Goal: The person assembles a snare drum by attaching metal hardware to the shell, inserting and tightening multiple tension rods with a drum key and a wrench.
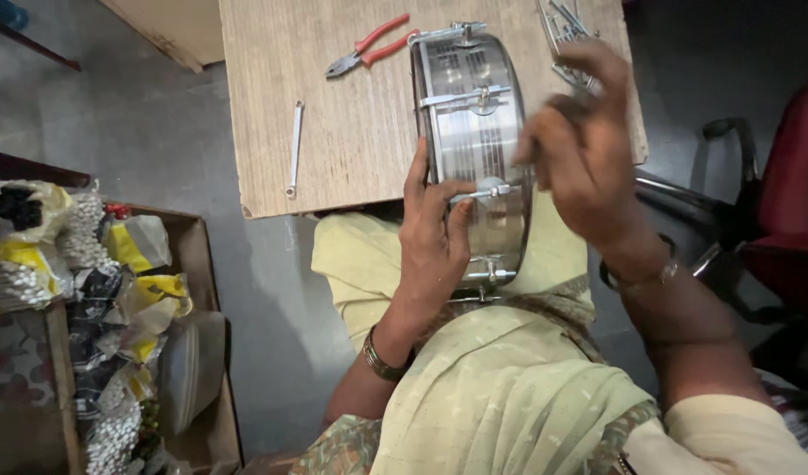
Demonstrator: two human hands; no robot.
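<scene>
Drum shell [468, 132] in steel, which we are bracing on edge against the table's near edge [334, 207], left hand [435, 237] closing its fingers on a lug at the rim while right hand [589, 149] is hovering half-curled, empty, beside its right face.

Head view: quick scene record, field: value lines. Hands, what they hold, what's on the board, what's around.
left hand: grips the side of the metal drum shell, fingers by a tension lug
right hand: raised at the shell's right edge, blurred; contact unclear
drum shell: on its edge, resting on the lap and against the wooden board
on board: red-handled pliers, small spanner, metal rods
lower left: cardboard box with bags of small white parts
right: red chair
</scene>
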